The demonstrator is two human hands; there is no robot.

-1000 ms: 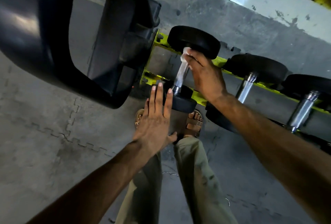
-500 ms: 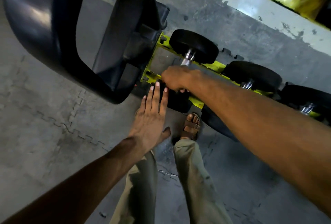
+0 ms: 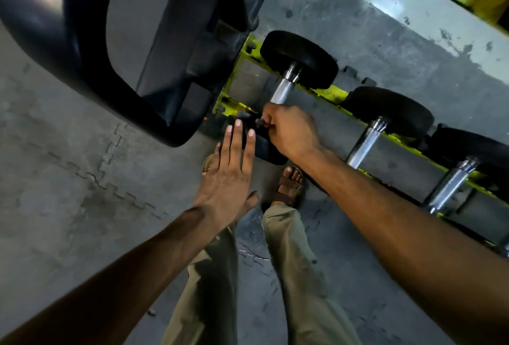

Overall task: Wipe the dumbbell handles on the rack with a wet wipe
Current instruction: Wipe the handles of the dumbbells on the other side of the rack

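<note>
A yellow-green rack (image 3: pixel 332 94) carries several black dumbbells with chrome handles. My right hand (image 3: pixel 289 132) is curled round the lower end of the leftmost dumbbell's handle (image 3: pixel 283 91); the wet wipe is hidden inside the fist. My left hand (image 3: pixel 228 176) lies with straight fingers against that dumbbell's near black head (image 3: pixel 268 150). Two more handles, one in the middle (image 3: pixel 363 145) and one farther right (image 3: pixel 447 187), show bare chrome. The far head (image 3: pixel 298 58) of the leftmost dumbbell is in full view.
A large dark padded machine part (image 3: pixel 91 49) hangs over the left, close to the rack's end. My legs in khaki trousers and a sandalled foot (image 3: pixel 289 187) stand on grey interlocking floor mats (image 3: pixel 68 179). A scuffed grey wall (image 3: pixel 385 30) runs behind the rack.
My right hand has slid down the handle from its upper end to the lower end, baring the chrome above. The left hand has stayed on the near head.
</note>
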